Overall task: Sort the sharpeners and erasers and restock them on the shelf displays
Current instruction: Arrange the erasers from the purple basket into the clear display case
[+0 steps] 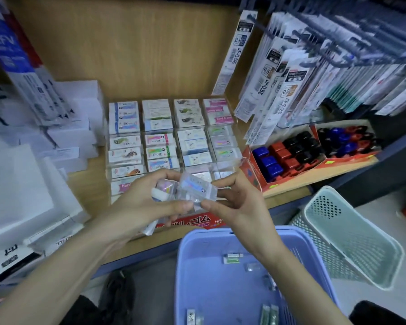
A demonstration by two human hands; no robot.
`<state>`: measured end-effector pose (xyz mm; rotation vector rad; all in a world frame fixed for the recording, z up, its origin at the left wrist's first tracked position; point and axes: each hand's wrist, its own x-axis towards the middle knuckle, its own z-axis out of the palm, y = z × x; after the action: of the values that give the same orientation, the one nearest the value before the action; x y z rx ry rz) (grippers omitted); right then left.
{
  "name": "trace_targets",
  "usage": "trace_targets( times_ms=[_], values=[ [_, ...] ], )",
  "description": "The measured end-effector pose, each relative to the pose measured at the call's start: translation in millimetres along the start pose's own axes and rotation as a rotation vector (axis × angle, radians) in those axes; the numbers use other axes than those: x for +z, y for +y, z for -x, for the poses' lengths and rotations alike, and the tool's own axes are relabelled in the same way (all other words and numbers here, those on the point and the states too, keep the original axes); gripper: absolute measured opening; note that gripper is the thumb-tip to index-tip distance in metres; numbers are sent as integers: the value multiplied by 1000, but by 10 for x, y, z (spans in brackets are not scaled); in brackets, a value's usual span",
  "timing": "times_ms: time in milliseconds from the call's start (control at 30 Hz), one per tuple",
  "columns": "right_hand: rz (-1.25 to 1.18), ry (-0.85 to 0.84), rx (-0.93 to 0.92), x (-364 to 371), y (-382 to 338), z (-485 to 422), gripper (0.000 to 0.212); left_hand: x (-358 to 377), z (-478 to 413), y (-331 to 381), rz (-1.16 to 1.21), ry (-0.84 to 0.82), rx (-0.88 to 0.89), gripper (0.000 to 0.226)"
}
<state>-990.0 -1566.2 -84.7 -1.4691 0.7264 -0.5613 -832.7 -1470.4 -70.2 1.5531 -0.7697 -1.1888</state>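
Note:
Both hands meet over the front of a clear eraser display (pixel 230 127) on the wooden shelf. My left hand (pixel 141 205) grips a small bundle of wrapped erasers (pixel 161 191). My right hand (pixel 234 202) pinches one wrapped eraser (pixel 197 190) by its right end, and the left thumb touches it from below. The display's compartments hold rows of erasers in printed sleeves. To the right, two red trays (pixel 256 181) hold blue, red and black sharpeners (pixel 288 153). A blue basket (pixel 188 266) below my hands holds several loose erasers (pixel 232 258).
White boxes (pixel 63 127) are stacked on the shelf at the left. Hanging pen refill packs (pixel 286 85) crowd the upper right on hooks. A pale green mesh basket (pixel 352 235) lies tilted on the floor at the right.

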Motion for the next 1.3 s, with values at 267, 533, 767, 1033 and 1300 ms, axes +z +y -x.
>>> trace_targets(
  times_ms=[267,533,767,1033,1300],
  values=[
    [591,260,-192,-644,91,-273,30,46,-188,8,24,162,25,25],
    [1203,-17,32,-871,209,-601,33,133,-278,56,84,178,11,15],
    [1115,-106,192,-809,154,-731,36,159,-288,83,90,192,33,20],
    [1101,-160,240,-877,229,-775,35,137,-280,37,68,192,13,23],
    [1038,-85,117,-1000,280,-619,31,189,-281,7,52,163,11,24]
  ],
)
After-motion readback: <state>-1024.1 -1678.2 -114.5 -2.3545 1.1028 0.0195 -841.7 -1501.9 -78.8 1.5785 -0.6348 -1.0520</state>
